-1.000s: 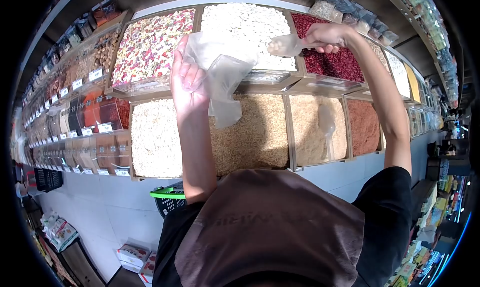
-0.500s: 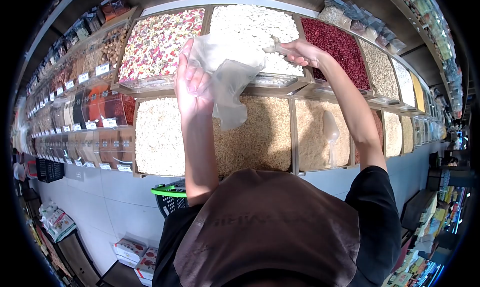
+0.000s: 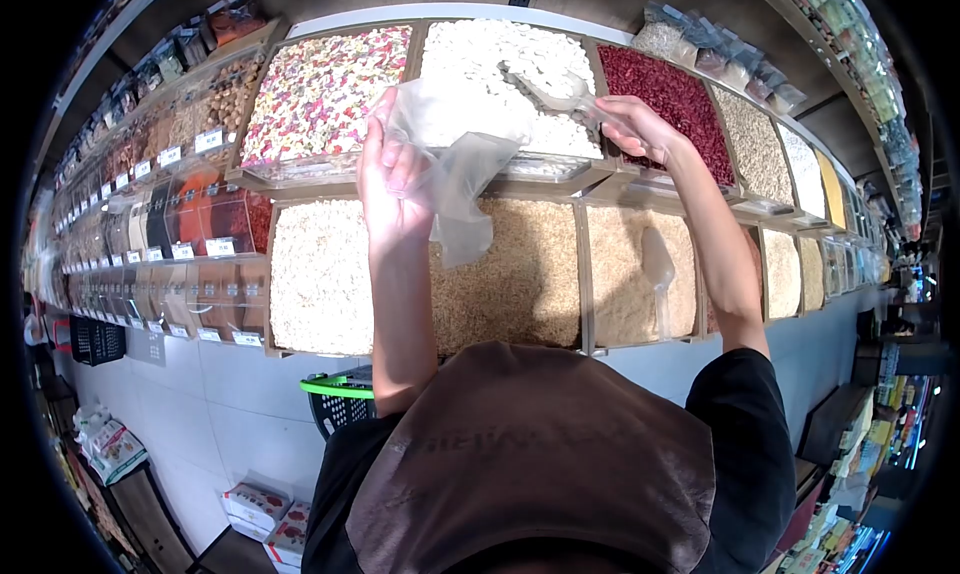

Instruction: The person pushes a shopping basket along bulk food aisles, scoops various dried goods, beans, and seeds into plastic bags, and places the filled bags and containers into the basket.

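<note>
My left hand (image 3: 393, 169) holds a translucent plastic bag (image 3: 465, 164), which spreads to the right over the front of the bin of white beans (image 3: 470, 46). Its mouth area is pale and washed out by light. My right hand (image 3: 640, 131) grips the handle of a clear scoop (image 3: 572, 96), whose bowl lies among the white beans near the bin's right side. A dark groove shows in the beans to the left of the scoop. How much the scoop holds is hard to tell.
Mixed coloured pieces (image 3: 325, 94) fill the left bin, dark red beans (image 3: 670, 109) the right one. Grain bins (image 3: 320, 274) line the front row; a second scoop (image 3: 657, 259) lies on tan powder (image 3: 620, 274). A green-rimmed basket (image 3: 335, 386) is below my left forearm.
My right hand has moved left from above the red beans to the white bean bin, and its scoop has dug into the beans. My left hand still holds the bag.
</note>
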Tool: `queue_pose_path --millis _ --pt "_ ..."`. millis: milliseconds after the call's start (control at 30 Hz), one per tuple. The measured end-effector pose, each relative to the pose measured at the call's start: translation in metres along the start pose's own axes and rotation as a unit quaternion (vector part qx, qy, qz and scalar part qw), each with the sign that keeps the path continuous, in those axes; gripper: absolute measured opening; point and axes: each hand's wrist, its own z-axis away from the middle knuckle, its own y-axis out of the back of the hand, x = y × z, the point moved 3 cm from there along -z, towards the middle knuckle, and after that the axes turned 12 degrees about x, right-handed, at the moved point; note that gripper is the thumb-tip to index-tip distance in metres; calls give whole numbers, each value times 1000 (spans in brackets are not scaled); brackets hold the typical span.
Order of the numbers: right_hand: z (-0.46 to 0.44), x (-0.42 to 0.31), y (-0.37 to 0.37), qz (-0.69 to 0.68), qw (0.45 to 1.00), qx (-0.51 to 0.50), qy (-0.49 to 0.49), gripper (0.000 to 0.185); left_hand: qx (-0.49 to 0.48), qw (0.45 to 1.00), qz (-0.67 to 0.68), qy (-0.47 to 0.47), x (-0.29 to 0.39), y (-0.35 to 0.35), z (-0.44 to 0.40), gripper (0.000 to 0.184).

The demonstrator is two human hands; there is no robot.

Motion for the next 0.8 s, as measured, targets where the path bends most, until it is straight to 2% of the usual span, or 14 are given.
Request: queue_pose_path --millis 267,400,600,667,733,767,800 --pt "30 -28 8 12 1000 -5 19 27 2 1000 5 18 2 -1 4 44" --pt "43 -53 -3 19 998 -55 37 24 -6 1000 13 24 1 -2 -1 42" --pt "58 -97 -49 152 971 -185 15 22 -21 1000 12 7 4 -1 2 43" --pt "63 -112 -72 190 964 -187 7 22 -13 1000 7 5 3 -8 8 43" --pt "64 -118 -93 274 937 -215 27 24 35 999 6 -8 1 -13 15 42" --pt "63 -121 -103 273 937 -217 27 24 22 999 -27 -16 1 -10 14 44" --pt "63 -123 -112 331 915 -226 44 26 22 999 -28 -18 1 -11 15 44"
